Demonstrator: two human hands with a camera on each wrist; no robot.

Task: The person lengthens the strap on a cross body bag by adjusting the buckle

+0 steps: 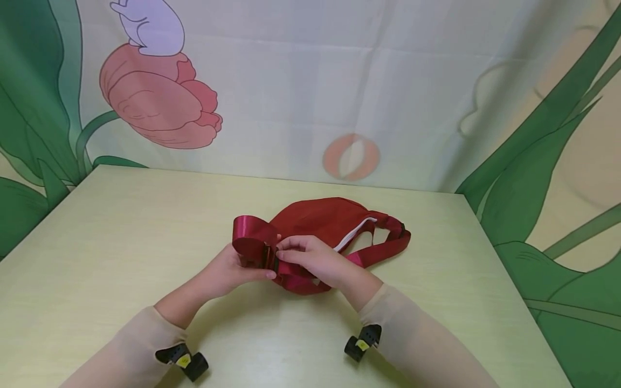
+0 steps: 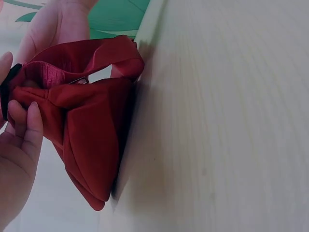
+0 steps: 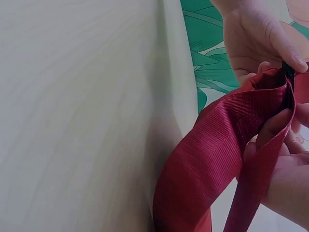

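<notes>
A red waist bag [image 1: 320, 215] with a white zip [image 1: 356, 233] lies on the table, its dark red strap [image 1: 249, 229] raised in a loop at the left. My left hand [image 1: 230, 272] grips the strap beside a black buckle [image 1: 269, 257], thumb along the lower edge and the other fingers partly hidden behind the webbing. From the right, my right hand [image 1: 317, 258] pinches the webbing at the buckle, above the front of the bag. In the right wrist view, strap webbing [image 3: 207, 140] runs down from the dark buckle [image 3: 288, 72] between both hands.
The pale wooden table [image 1: 121, 231] extends around the bag. Behind it hangs a printed cloth [image 1: 291, 97] with flowers and leaves. To the right, the strap's far part [image 1: 388, 250] curves over the table. Small black devices [image 1: 184, 362] sit on both sleeves.
</notes>
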